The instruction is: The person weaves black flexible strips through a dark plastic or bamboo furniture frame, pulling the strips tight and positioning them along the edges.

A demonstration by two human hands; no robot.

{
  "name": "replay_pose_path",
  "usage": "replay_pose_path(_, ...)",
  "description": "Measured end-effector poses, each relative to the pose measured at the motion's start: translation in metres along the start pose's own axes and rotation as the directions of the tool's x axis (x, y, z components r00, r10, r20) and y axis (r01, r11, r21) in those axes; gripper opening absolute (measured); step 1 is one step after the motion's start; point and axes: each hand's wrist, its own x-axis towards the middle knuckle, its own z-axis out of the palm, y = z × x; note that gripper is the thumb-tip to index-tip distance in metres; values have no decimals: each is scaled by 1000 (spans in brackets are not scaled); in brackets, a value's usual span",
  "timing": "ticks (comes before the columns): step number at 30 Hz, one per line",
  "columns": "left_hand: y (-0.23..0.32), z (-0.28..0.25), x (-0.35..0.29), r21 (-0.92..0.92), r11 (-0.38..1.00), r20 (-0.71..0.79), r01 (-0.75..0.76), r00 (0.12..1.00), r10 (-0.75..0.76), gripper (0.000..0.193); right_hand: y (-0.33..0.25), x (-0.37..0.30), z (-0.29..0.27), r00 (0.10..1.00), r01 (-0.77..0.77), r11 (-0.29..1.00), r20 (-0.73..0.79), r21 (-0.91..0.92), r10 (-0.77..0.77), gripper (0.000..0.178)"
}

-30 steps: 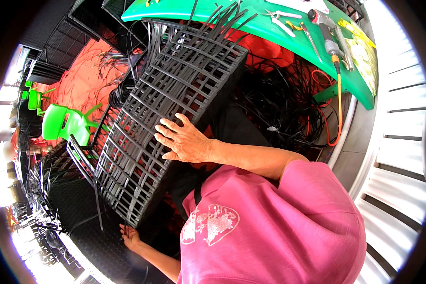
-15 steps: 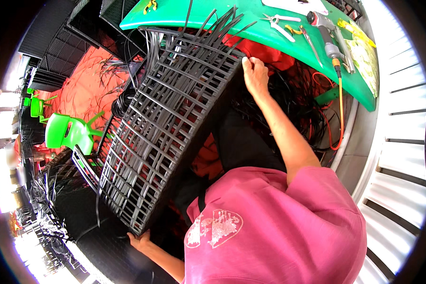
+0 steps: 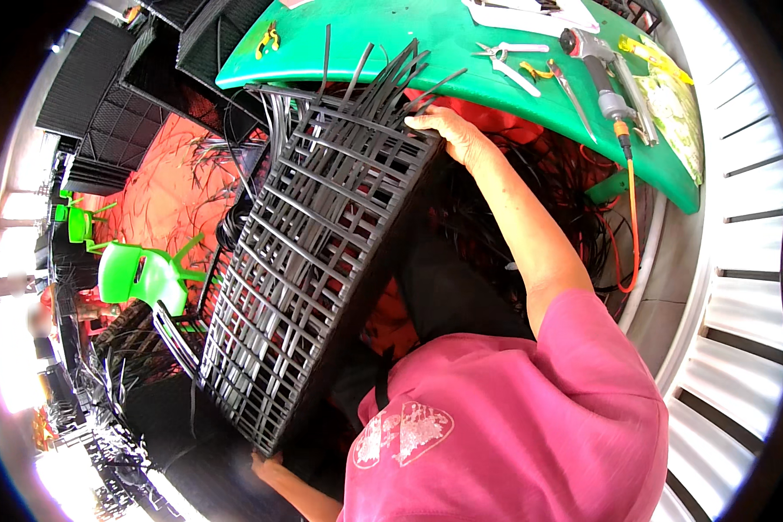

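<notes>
A long black half-woven frame (image 3: 309, 235) of plastic strips lies tilted across my front, an open grid on its face. Loose strip ends (image 3: 391, 74) stick out past its far end. My right hand (image 3: 451, 135) is closed over the far right corner, its thumb lying across the top strips. At the near lower corner, my left hand (image 3: 268, 468) grips the edge; its fingers are partly hidden beneath the frame.
Ahead is a green table (image 3: 365, 56) bearing white-handled shears (image 3: 509, 65), yellow-handled pliers (image 3: 268, 39) and an air tool (image 3: 596, 74) with an orange hose (image 3: 633, 217). Green chairs (image 3: 143, 274) and stacked black woven pieces (image 3: 104, 78) stand left. Loose strips litter the red floor covering (image 3: 178, 165).
My right hand has shifted left, from the frame's side corner onto its top strips. My left hand stays at the near corner. The whole view has shifted slightly.
</notes>
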Motion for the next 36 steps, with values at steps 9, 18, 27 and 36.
replay_pose_path(9,-12,-26,50,23,998,-42,-51,998,52,33,-3,27,-8,996,-89,996,-11,-23,88,39)
replay_pose_path(18,-34,-68,140,-136,979,208,-152,962,178,29,-23,53,5,993,119,784,95,-609,-77,52)
replay_pose_path(27,-57,-30,88,34,967,218,-254,946,241,35,-23,79,45,967,240,971,-86,-13,-240,35)
replay_pose_path(36,-63,-34,65,-106,938,107,-329,935,340,35,-17,69,50,852,337,781,-184,-526,-491,41)
